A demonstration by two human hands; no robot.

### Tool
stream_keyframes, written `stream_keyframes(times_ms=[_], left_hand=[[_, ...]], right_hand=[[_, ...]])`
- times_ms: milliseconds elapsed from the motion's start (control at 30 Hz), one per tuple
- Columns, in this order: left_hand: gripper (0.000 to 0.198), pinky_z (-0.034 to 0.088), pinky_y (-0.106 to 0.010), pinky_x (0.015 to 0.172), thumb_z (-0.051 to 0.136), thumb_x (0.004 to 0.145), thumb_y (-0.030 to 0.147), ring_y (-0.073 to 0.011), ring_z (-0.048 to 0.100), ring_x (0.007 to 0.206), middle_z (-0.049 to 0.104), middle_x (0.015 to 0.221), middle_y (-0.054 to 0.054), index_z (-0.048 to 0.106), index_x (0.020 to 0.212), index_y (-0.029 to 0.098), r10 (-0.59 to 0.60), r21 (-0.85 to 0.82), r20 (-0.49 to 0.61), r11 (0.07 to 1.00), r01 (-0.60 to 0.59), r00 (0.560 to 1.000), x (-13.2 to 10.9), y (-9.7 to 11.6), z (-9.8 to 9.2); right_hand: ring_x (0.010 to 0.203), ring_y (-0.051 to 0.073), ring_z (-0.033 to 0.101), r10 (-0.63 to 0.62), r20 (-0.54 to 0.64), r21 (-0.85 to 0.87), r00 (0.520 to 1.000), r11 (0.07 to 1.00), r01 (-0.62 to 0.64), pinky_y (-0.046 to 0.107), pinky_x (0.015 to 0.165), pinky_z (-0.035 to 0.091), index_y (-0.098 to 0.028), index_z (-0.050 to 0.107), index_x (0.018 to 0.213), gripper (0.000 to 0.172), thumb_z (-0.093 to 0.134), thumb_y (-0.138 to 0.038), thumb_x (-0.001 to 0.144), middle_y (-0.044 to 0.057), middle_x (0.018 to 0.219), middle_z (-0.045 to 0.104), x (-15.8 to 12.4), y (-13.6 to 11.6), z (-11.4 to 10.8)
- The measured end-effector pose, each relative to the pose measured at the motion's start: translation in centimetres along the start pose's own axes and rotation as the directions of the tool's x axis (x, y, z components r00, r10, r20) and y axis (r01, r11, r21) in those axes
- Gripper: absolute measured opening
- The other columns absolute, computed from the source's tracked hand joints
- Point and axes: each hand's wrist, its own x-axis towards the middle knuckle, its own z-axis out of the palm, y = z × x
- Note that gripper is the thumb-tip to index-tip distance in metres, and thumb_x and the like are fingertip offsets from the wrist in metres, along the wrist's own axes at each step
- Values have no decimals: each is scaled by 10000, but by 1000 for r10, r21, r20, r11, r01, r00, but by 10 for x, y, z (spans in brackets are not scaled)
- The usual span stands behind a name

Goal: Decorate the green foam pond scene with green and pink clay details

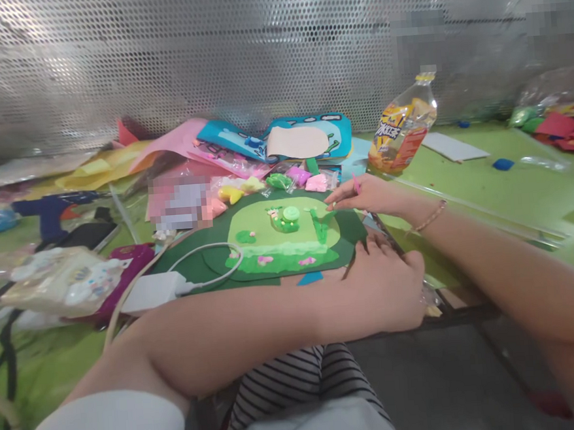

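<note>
A dark green craft board (351, 227) lies in front of me, with a pale green rounded panel (269, 236) on it. Green clay shapes decorate the panel: a snail-like coil (291, 215), an upright plant-like piece (321, 226) and a wavy strip (285, 259) with pink bits. My right hand (364, 195) reaches in from the right, thumb and finger pinched at the panel's upper right; what is between them is too small to name. Across the front, my left hand (390, 285) rests with fingers spread on the board's right edge.
Several coloured clay packets (279, 181) lie behind the board. A tilted-looking bottle (403, 128) stands at the back right. On the left are a white charger (155, 291) with its cable, a phone (89, 232), a blue glue gun (53, 211) and a pouch (70, 282).
</note>
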Motion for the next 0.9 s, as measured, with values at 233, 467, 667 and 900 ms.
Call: stream_keyframes(times_ms=[233,467,667,900], left_hand=[[456,323,-577,939,491,813,395,-471,340,1242,407,1268,-366,419,1102,51,-4,28,-19,1000,5,1000,0,1,1],[446,346,-561,922,484,816,423,-456,390,1215,407,1270,-365,422,1079,68,-10,67,-54,998,14,999,0,2,5],[437,348,-564,923,479,821,414,-443,401,1213,432,1266,-343,429,1090,73,-8,70,-58,997,12,998,0,1,4],[443,352,-562,919,493,814,420,-456,398,1210,406,1275,-363,430,1083,73,-11,73,-65,997,16,998,-1,1,5]], right_hand=[[715,144,558,-10,-59,-144,998,990,2,278,658,414,-148,718,840,345,676,-437,657,45,826,681,-1,-9,2],[778,165,599,16,-25,-74,1000,997,-18,286,711,452,-172,725,950,376,688,-408,660,50,890,706,-3,-10,1],[737,149,603,71,-28,19,997,997,-71,267,650,464,-204,658,1133,463,656,-395,712,52,933,718,-4,-11,1],[709,143,560,-27,-72,-58,997,998,23,263,644,416,-152,702,811,312,690,-415,644,39,779,673,-2,-7,1]])
